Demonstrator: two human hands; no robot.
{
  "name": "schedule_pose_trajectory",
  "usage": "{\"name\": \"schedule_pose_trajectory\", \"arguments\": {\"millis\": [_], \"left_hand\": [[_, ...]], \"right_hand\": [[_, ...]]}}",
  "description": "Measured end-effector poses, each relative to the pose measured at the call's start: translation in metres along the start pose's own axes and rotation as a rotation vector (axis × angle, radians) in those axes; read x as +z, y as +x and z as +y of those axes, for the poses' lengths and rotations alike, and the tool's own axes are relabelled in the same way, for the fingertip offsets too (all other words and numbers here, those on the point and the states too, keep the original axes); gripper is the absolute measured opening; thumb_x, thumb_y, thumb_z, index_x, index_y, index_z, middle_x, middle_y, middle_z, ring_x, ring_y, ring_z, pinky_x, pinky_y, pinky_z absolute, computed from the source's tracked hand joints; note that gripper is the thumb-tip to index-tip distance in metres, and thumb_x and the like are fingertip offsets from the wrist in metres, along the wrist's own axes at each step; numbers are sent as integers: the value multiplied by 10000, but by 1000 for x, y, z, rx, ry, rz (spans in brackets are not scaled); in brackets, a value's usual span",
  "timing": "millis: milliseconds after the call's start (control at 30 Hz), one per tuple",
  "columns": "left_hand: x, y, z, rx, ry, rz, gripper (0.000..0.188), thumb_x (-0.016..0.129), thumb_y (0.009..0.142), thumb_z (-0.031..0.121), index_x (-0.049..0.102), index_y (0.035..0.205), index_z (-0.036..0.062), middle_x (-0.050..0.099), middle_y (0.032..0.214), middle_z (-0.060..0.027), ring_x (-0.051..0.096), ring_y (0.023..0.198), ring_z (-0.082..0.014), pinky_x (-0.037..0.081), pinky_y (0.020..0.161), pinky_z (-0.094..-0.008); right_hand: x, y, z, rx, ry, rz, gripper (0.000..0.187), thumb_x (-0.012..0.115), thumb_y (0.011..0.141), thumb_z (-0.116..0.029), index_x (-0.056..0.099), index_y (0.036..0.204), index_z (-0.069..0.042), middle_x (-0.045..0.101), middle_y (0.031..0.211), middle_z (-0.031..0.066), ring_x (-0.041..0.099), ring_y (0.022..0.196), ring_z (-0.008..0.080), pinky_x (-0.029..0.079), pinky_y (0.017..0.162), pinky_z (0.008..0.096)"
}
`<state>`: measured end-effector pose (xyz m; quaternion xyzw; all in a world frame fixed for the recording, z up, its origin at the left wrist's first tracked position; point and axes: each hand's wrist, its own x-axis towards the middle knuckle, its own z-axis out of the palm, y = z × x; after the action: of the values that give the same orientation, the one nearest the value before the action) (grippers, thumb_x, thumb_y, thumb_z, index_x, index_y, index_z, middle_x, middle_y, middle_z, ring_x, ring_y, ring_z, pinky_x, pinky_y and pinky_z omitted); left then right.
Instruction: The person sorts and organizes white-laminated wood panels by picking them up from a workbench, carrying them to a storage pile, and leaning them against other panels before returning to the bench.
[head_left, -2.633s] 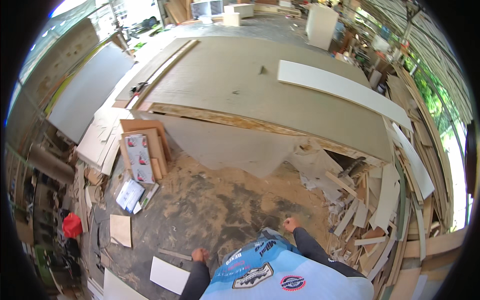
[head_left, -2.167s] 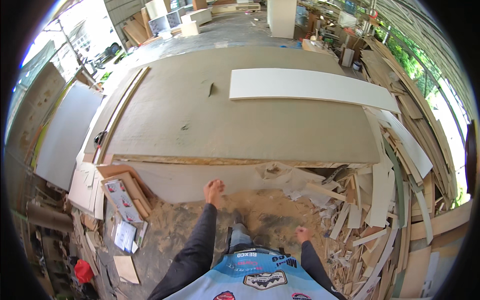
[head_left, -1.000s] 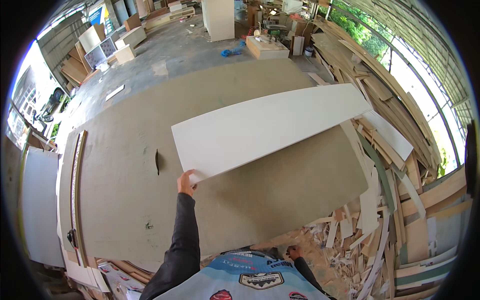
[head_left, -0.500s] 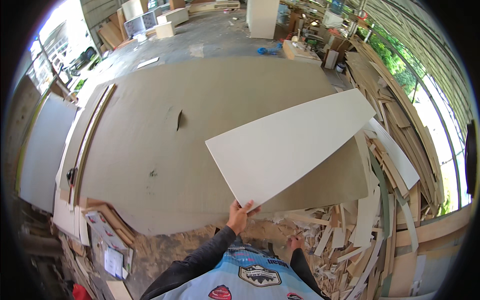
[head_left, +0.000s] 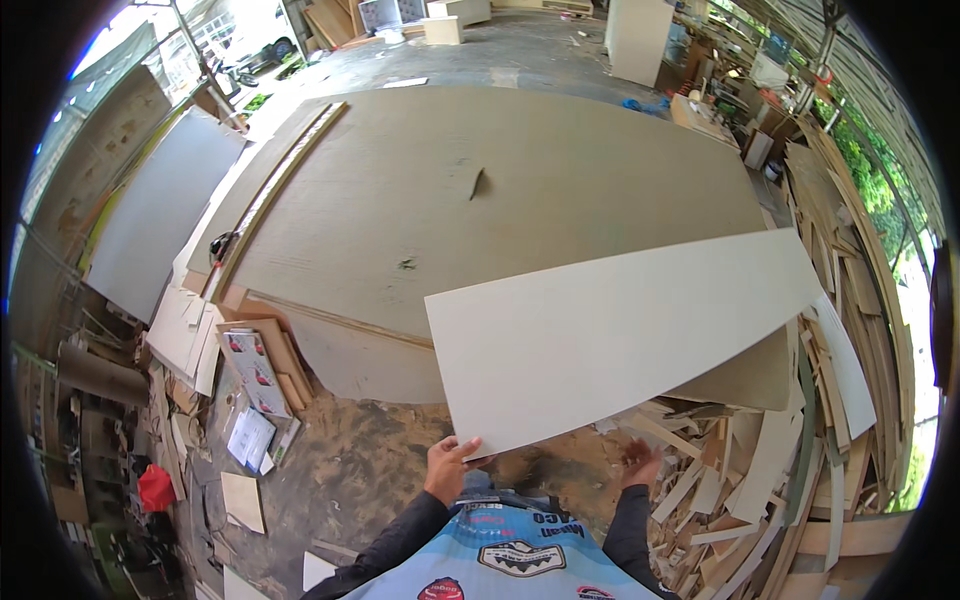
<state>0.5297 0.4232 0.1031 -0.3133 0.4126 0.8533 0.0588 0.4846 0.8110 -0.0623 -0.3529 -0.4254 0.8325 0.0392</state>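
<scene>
Gripping the near corner of the long white board (head_left: 620,345), left hand (head_left: 450,468), fingers curled shut around its edge at lower centre. Board stretching up toward the right of the frame, above the big grey sheet (head_left: 480,190). Right hand (head_left: 640,465) open, fingers spread, just below the board's edge, over the scrap offcuts (head_left: 740,480).

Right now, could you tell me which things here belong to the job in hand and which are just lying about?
In hand:
- white board, gripped at its near corner by the left hand
- right hand, open, below the board's edge

Lying about:
- large brown sheet
- scrap offcuts
- booklets
- red object
</scene>
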Motion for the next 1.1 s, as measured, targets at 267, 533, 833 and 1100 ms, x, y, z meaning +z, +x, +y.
{"name": "schedule_pose_trajectory", "arguments": {"millis": [267, 533, 833, 1100], "left_hand": [[-165, -3, 79, 210, -195, 363, 159, 668, 771, 77, 610, 851, -47, 634, 769, -102, 625, 614, -202, 531, 537, -295], [-357, 62, 201, 360, -242, 595, 90, 659, 747, 72, 618, 823, 50, 552, 634, -3, 446, 457, -87, 283, 386, -212], [-533, 176, 320, 477, -303, 567, 111, 616, 736, 42, 578, 838, 65, 568, 676, -13, 518, 521, -122, 378, 446, -208], [-605, 255, 403, 498, -355, 764, 136, 591, 661, -49, 559, 753, 46, 585, 703, -65, 528, 481, -154, 385, 401, -220]], "right_hand": [[96, -41, -20, -133, 185, -49, 643, 434, 832, -624, 552, 1077, -42, 578, 1049, 111, 557, 917, 235, 433, 796, 372], [187, -97, 76, -187, -40, 131, 351, 570, 844, -411, 589, 1018, -107, 620, 903, 35, 569, 725, 135, 457, 639, 278], [311, -165, 182, -38, -194, -29, 203, 583, 871, -232, 541, 999, -80, 613, 850, 32, 613, 696, 152, 503, 530, 262], [404, -186, 232, 163, -190, -149, 176, 547, 892, -202, 531, 974, -48, 605, 848, 52, 617, 721, 158, 538, 574, 266]]}}
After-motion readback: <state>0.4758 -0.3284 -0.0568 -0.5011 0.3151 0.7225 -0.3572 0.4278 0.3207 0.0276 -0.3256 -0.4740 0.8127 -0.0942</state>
